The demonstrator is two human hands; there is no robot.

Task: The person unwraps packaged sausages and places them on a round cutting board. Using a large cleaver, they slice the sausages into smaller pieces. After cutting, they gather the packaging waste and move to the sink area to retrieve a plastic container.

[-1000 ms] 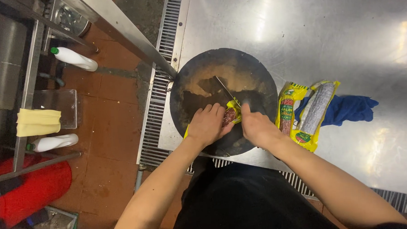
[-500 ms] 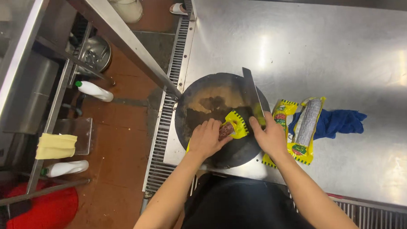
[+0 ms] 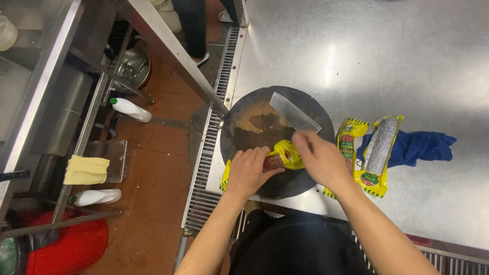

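Cleaver (image 3: 293,112) gripped in right hand (image 3: 322,159), left hand (image 3: 250,170) pinning yellow-wrapped sausage (image 3: 280,156) mid-board, ready for slicing.

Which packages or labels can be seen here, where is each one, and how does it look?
Opened wrapper: on the round board, under the left hand; yellow, crumpled around a dark red sausage.
Sealed packs: on the steel table right of the board; two long yellow packs, red and green label patches, clear window showing a pale sausage.
White bottles: floor at left; no label readable.
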